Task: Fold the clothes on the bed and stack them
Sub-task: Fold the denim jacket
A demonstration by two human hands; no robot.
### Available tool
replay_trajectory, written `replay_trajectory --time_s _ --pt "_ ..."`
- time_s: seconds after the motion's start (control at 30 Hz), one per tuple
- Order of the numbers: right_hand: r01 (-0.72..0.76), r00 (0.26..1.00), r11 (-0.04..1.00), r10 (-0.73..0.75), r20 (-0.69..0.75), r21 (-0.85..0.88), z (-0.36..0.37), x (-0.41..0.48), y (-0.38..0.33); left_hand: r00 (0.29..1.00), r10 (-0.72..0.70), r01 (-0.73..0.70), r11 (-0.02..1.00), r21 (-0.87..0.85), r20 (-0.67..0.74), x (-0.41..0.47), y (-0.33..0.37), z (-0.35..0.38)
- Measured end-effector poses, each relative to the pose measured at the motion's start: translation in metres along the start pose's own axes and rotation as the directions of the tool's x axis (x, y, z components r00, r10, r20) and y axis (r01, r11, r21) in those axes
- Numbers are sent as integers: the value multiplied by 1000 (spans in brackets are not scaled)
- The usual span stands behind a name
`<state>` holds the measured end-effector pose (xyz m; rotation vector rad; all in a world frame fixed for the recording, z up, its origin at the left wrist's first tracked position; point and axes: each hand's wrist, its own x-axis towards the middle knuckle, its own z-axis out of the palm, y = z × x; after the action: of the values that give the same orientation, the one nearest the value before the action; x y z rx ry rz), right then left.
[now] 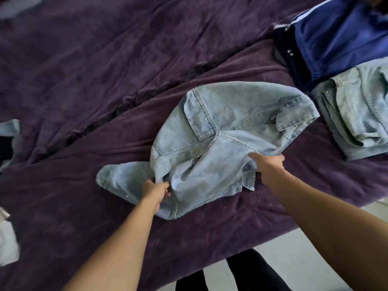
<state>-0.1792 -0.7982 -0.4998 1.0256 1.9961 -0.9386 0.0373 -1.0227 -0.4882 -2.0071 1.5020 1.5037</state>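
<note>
A light blue denim jacket (222, 131) lies rumpled in the middle of the purple bed cover (105, 76), with a flap pocket and seams showing. My left hand (156, 191) is closed on a fold of the denim at the jacket's near left. My right hand (268, 164) grips the jacket's near right edge, fingers tucked into the cloth. At the right edge rests a folded pale denim garment (357, 110), and beyond it a folded navy garment with white stripes (340, 32).
More pale cloth (8, 143) lies at the left edge, with another pale piece (6, 238) nearer me. The bed's near edge runs diagonally at lower right, over a light floor (315, 259). My dark-trousered legs (247, 274) stand by the bed.
</note>
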Motion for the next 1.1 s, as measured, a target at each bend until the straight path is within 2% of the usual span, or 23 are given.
replay_trajectory --time_s 0.07,0.17,0.23,0.33,0.4,0.47,0.53,0.6,0.67,0.73,0.77,0.8,0.87,0.93,1.0,1.03,1.1 --pt "-138 979 981 115 166 135 -4 -1 5 995 85 -91 988 -125 -53 -10 18 1" --pt "-162 943 965 90 320 205 -3 -12 3 923 330 -370 904 -213 -199 -19 63 -27" --pt "-67 960 965 -7 280 252 -2 -20 -14 821 493 -553 812 -185 -289 -20 101 -62" --pt "237 959 920 -273 76 311 -9 -47 -50 684 616 -697 710 -101 -391 -21 155 -110" --pt "423 905 837 -413 -106 348 -19 -68 -76 634 624 -730 678 -86 -457 -22 183 -133" --pt "519 852 770 -433 -294 371 -36 -77 -99 598 599 -751 652 -110 -532 -22 199 -147" --pt "537 830 757 -395 -394 372 -59 -73 -113 630 475 -713 667 -215 -614 -17 197 -156" --pt "532 811 825 -432 -394 190 -90 -59 -107 695 318 -619 721 -312 -645 -7 174 -160" --pt "463 825 887 -430 -366 2 -116 -41 -82 768 192 -469 819 -332 -611 9 137 -157" --pt "324 846 931 -365 -388 -170 -129 -26 -43 833 61 -270 912 -308 -550 19 98 -149" --pt "241 861 945 -313 -401 -220 -133 -17 -24 849 24 -180 953 -245 -529 22 81 -143" --pt "166 901 940 -268 -342 -298 -134 -11 -8 857 31 -113 985 -129 -514 24 68 -134" --pt "91 971 886 -180 -155 -455 -131 -7 12 870 147 -71 982 176 -471 19 56 -110" --pt "74 985 815 -150 -87 -574 -125 0 18 875 302 -130 898 419 -378 9 64 -80" --pt "151 936 732 -322 -142 -665 -114 5 7 863 455 -249 761 600 -219 3 80 -45" --pt "228 872 668 -464 -157 -708 -108 10 -4 837 534 -328 668 668 -123 3 88 -25" --pt "445 673 474 -737 -65 -760 -93 18 -37 751 657 -451 435 779 68 9 99 14"
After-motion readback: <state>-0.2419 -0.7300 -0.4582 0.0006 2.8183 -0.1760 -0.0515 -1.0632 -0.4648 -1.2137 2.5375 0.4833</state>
